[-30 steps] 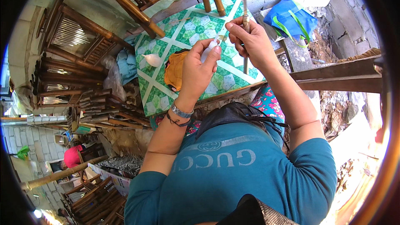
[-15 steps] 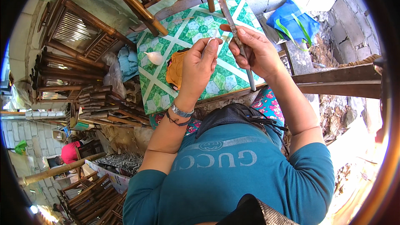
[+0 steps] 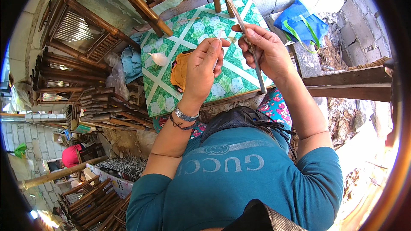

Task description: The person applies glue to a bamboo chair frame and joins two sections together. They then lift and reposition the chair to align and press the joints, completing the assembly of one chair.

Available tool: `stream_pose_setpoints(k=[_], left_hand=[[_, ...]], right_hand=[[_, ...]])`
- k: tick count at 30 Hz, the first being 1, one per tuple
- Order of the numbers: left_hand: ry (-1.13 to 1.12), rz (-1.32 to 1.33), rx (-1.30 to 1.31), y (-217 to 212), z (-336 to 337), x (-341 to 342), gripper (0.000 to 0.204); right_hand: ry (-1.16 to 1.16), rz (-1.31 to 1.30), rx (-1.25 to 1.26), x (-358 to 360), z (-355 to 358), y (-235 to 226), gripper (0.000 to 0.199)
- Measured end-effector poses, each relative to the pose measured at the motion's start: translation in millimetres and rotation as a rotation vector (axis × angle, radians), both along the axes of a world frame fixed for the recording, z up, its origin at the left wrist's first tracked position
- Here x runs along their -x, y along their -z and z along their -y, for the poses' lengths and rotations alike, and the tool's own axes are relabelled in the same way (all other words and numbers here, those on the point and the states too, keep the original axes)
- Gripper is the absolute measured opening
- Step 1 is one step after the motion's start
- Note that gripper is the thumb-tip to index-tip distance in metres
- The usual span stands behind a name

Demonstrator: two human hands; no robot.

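Dark-grey slender strip, upright a second ago, now slants far-left over the green-patterned table, apparently baring its flat face; right hand grips it, left hand clasps a white nozzled bottle

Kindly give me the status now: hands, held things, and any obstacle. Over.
Left hand: grip closed on white bottle, mostly hidden. Right hand: grip closed on long thin bar. Bottle and bar apart. Orange cloth on table, not between hands.
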State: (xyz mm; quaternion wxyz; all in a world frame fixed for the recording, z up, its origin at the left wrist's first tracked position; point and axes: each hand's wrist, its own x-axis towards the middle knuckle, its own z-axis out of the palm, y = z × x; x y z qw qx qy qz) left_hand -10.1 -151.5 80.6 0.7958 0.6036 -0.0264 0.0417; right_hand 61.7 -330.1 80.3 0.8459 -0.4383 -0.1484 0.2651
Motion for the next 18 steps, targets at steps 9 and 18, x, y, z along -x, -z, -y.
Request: stream_pose_setpoints(k=[9,18], left_hand=[[0.004,-0.009,0.003,-1.9,-0.3,0.6,0.034],[-0.043,0.075,-0.103,3.7,1.8,-1.5,0.030]], right_hand=[[-0.014,0.050,0.031,1.9,0.6,-7.4,0.039],[0.160,0.463,0.423,13.6,-4.0,-11.9,0.043]])
